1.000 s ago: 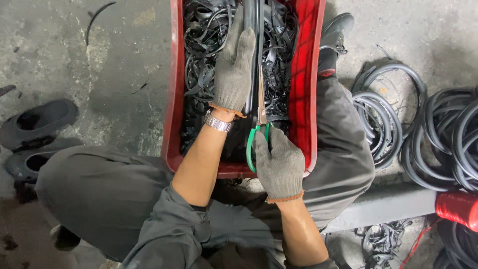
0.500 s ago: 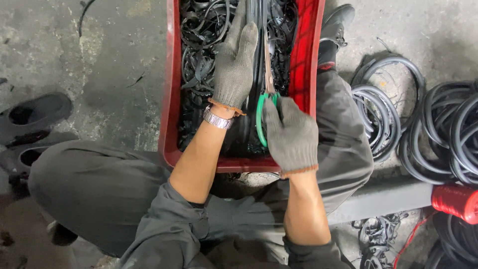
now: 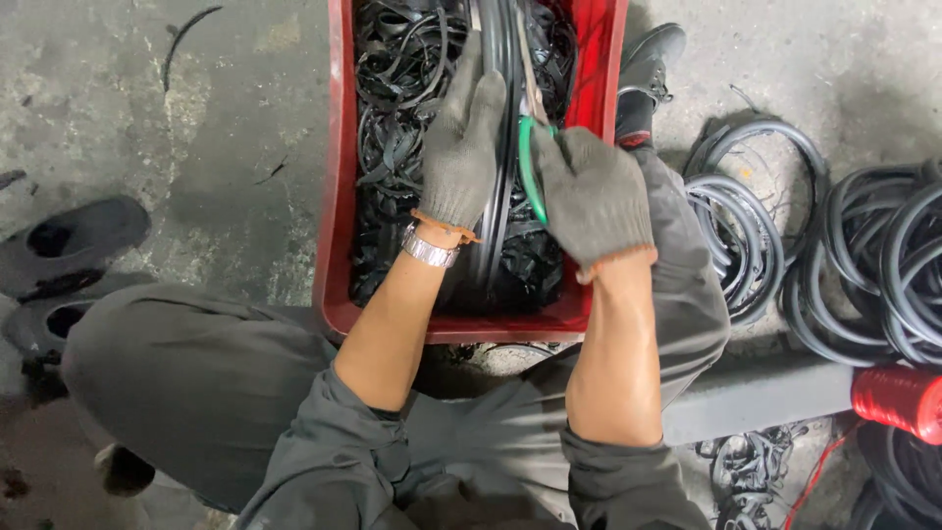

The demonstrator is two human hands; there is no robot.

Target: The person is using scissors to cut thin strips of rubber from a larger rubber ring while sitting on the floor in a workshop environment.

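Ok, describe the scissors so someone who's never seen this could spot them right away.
Find the red crate full of black rubber scraps between the person's knees. Over it, the gloved right hand grips the scissors beside a black rubber ring held by the left hand. Their green handle is the only green thing there.

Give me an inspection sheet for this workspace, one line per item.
Surface: stained grey concrete floor.
Job's things: red crate full of black rubber strips; black rubber ring held upright over it; green-handled scissors.
Clutter: black shoes at left, red spool at right.
Grippers: gloved left hand grips the ring; gloved right hand holds the scissors.
Cables: nothing seen.
Surroundings: coiled black rubber rings piled at right.
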